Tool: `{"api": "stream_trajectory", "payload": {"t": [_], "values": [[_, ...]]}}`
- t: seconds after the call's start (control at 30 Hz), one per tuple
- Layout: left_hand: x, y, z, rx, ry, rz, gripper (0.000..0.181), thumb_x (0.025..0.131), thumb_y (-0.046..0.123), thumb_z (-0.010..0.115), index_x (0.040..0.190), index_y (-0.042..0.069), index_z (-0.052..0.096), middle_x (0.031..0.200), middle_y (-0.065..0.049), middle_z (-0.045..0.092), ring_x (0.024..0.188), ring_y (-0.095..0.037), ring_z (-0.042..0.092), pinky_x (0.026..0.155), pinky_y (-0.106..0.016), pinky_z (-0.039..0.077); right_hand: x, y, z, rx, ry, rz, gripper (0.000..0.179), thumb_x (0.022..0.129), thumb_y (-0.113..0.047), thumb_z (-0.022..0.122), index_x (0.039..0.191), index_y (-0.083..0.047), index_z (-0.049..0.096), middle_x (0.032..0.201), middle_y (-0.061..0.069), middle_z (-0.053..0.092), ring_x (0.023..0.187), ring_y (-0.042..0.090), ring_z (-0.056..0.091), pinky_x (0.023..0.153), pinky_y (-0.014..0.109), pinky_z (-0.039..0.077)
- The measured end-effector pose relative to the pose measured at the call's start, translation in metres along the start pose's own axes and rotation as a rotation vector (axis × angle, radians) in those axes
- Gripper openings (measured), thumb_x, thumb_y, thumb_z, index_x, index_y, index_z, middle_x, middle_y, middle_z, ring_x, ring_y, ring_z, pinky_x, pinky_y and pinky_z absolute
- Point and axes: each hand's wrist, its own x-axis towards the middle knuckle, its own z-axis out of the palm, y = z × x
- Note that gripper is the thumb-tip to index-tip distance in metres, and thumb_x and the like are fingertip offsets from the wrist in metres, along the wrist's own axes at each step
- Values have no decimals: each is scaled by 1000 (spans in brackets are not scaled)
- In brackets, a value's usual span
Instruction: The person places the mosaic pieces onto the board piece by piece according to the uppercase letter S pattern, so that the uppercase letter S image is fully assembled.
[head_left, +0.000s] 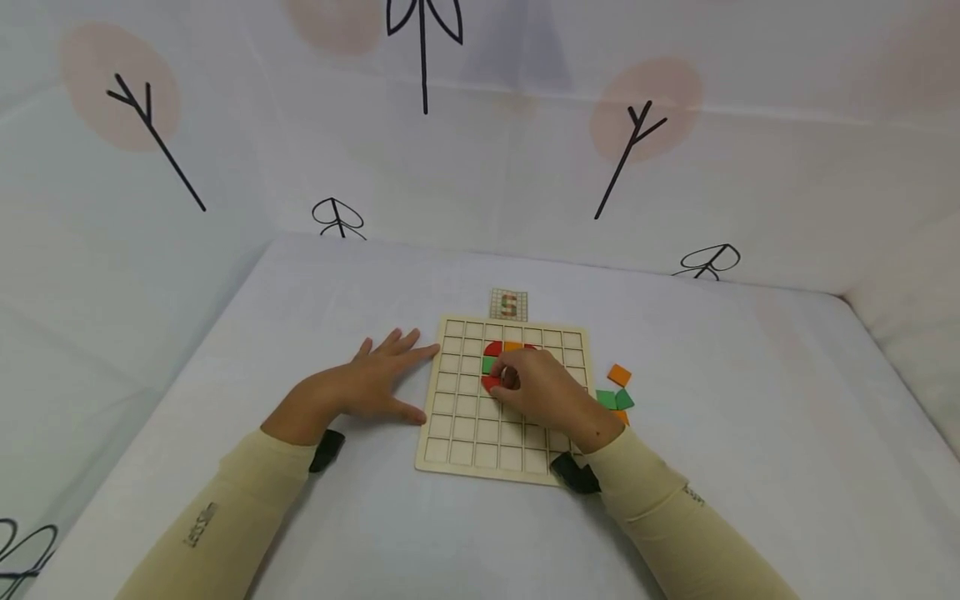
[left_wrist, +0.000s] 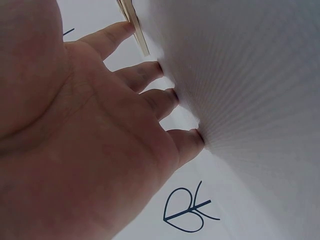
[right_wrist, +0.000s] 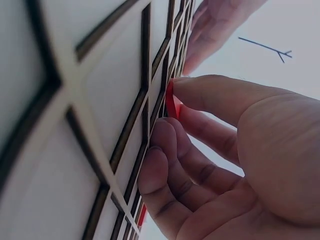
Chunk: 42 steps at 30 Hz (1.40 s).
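A wooden grid board (head_left: 442,451) lies on the white table. My left hand (head_left: 371,383) spreads its fingers beside the board's left side, with thumb and index finger at its edge; in the left wrist view the other fingertips (left_wrist: 192,137) rest on the cloth. My right hand (head_left: 543,387) is over the middle of the board, pinching a red rounded tile (right_wrist: 172,102) at a cell between thumb and index finger. Above it in the grid sit a green tile (head_left: 488,365), another red tile (head_left: 492,348) and an orange tile (head_left: 513,346). The hand hides neighbouring cells.
A small pattern card (head_left: 509,305) showing a coloured S shape lies behind the board. Right of the board are a loose orange tile (head_left: 618,375), green tiles (head_left: 606,399) and another orange tile (head_left: 622,416) partly behind the right wrist. White printed cloth walls (head_left: 480,167) surround the table.
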Motion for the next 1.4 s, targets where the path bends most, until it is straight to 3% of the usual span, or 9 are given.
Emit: {"api": "stream_trajectory", "payload": {"t": [0.4,0.57,1.1,1.4], "values": [[1,-1,1,5,2,3,102,79,51,81,160,32,21,170,-6,4,157,-32,-4,125,-60,-3,1,-1,-1,-1,-5,1,10,92,-17,72,99,-11,69,78,-3,64,71,12,56,65,26,50],[2,-1,0,11,-2,0,102,79,51,81,160,33,21,170,-6,4,157,-32,-5,125,-60,-3,-4,-3,-6,-25,28,-13,6,92,-18,71,96,-13,69,79,-4,64,73,12,57,66,26,50],[0,-1,1,-1,9,2,102,79,50,81,160,32,21,170,-6,5,157,-32,-4,125,-60,-3,-12,5,-45,-79,178,-11,9,95,-17,68,100,-10,72,81,1,66,74,16,58,64,28,49],[3,-3,2,1,1,0,103,79,53,80,160,34,20,170,-4,3,157,-30,-6,125,-59,-5,-17,22,-64,-109,199,73,14,97,-20,65,104,-9,71,87,6,68,78,21,60,64,30,51]]}}
